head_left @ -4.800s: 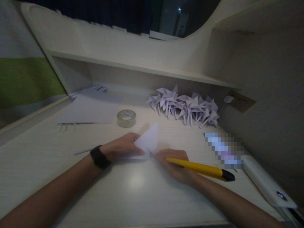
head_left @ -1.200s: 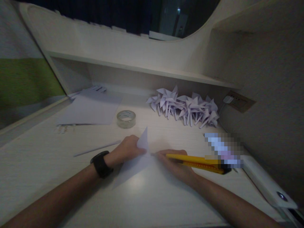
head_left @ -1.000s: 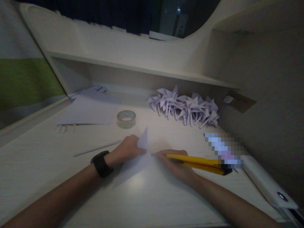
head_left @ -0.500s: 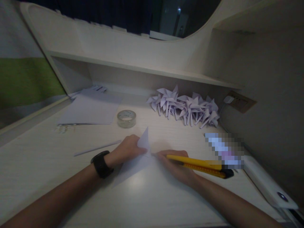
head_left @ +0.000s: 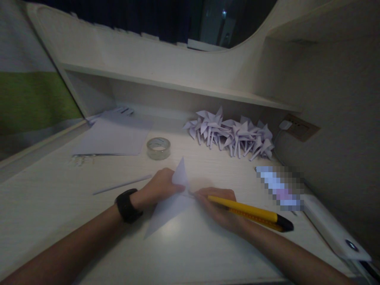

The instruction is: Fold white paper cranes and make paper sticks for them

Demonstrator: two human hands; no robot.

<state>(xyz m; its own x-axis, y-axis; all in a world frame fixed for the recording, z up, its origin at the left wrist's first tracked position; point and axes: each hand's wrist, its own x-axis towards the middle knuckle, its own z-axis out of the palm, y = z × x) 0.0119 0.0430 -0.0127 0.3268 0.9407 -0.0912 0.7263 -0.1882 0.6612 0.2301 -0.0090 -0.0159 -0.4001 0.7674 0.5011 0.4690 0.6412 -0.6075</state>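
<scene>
A folded sheet of pale paper (head_left: 169, 208) lies on the desk (head_left: 44, 198) with one pointed flap standing up. My left hand (head_left: 157, 188), with a black watch on its wrist, is closed on that paper and pins it down near the fold. My right hand (head_left: 218, 206) grips a yellow utility knife (head_left: 252, 213). The knife's tip meets the paper right beside my left fingers, and its black end points off to the right.
A roll of clear tape (head_left: 158, 148) and a stack of paper sheets (head_left: 114, 136) lie behind my hands. A heap of folded paper pinwheels (head_left: 233, 134) sits under the shelf (head_left: 178, 85). A thin paper strip (head_left: 121, 185) lies at left, a white device (head_left: 335, 233) at right.
Since the oldest frame the paper has turned, so its long point now reaches toward me. Over the last second the knife's black end has dipped slightly; both hands stay in place.
</scene>
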